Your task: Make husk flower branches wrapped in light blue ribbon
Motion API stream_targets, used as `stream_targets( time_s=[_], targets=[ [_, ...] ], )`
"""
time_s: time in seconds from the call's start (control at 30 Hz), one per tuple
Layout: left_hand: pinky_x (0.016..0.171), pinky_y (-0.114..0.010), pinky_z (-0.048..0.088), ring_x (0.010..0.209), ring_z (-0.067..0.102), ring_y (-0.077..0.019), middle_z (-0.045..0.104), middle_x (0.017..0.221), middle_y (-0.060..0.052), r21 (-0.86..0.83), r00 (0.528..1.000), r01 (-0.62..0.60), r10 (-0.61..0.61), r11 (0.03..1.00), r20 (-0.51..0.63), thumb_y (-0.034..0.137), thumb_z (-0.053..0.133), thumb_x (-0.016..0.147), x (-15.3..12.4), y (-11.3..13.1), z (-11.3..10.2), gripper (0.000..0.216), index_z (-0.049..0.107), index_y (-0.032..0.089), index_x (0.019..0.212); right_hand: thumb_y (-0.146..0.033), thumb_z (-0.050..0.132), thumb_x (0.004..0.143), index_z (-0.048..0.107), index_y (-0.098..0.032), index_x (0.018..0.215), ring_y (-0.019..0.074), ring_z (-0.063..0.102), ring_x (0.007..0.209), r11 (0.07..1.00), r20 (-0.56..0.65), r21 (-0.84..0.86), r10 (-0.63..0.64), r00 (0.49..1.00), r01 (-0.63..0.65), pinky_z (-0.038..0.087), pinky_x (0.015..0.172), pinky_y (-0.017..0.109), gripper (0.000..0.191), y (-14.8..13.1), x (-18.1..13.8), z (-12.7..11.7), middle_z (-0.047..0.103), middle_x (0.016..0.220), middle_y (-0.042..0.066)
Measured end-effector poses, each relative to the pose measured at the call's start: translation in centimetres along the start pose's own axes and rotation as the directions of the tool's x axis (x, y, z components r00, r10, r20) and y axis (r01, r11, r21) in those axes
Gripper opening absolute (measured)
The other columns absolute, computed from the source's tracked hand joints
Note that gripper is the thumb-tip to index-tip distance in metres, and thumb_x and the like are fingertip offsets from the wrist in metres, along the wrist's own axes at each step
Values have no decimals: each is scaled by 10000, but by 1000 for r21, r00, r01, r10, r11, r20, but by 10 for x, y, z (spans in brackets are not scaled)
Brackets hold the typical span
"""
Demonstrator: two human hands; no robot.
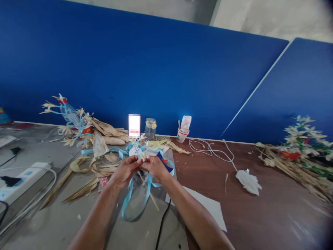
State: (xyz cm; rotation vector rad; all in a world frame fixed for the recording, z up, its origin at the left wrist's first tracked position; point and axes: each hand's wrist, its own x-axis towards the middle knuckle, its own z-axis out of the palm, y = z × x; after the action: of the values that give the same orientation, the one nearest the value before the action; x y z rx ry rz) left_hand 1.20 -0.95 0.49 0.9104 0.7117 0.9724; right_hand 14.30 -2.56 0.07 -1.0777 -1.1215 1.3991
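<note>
Both my hands meet in front of me above the table. My left hand [127,168] pinches the lower part of a small spray of pale husk flowers [143,156] with light-blue stems. Close beside it, my right hand [156,167] is closed on the same spray, its fingertips almost touching the left ones. A light-blue ribbon [125,207] hangs in a loop below the hands, and more of it curls around behind them. A dark-blue packet with an orange mark [163,160] lies just past my right hand. The fingers partly hide the stems.
Dried husks [108,128] and a blue-stemmed flower branch by a plastic bottle [69,113] are at left, near a power strip [26,178]. Behind stand a lit screen [134,125], glass jar [150,129] and paper cup [182,134]. White cable [218,150] and crumpled tissue [249,181] lie right.
</note>
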Motion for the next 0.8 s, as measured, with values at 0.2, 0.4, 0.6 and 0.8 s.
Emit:
stream_targets(
  time_s=[0.2,0.4,0.6,0.8],
  targets=[
    [571,-223,357,553,464,-98,512,550,43,307,982,-120,158,944,-102,328,744,584,7,-7,-3,283,532,145,627,-222,630,616,579,-148,584,98,444,520,968,-85,-248,-47,995,24,348,537,230,95,5,4,-4,536,543,-18],
    [534,-226,297,541,412,-110,456,536,50,580,938,-189,321,793,-133,301,652,641,11,-12,-6,197,514,169,593,-201,634,670,589,-178,605,151,548,652,833,-158,-553,-135,978,26,376,614,253,82,-1,2,-5,624,667,22],
    [526,-233,303,521,428,-120,487,519,40,693,921,-201,374,693,-107,258,624,660,9,-7,-5,144,527,183,586,-183,668,617,545,-178,576,108,479,564,872,-162,-490,-106,981,14,319,549,233,129,0,4,-5,556,578,-24],
    [532,-227,316,523,442,-111,503,532,40,576,945,-200,310,792,-99,301,645,675,5,-1,-5,164,550,172,637,-246,689,579,530,-172,614,51,338,407,981,47,-35,193,980,-192,222,430,212,179,-8,6,-17,444,455,-86]
  ],
)
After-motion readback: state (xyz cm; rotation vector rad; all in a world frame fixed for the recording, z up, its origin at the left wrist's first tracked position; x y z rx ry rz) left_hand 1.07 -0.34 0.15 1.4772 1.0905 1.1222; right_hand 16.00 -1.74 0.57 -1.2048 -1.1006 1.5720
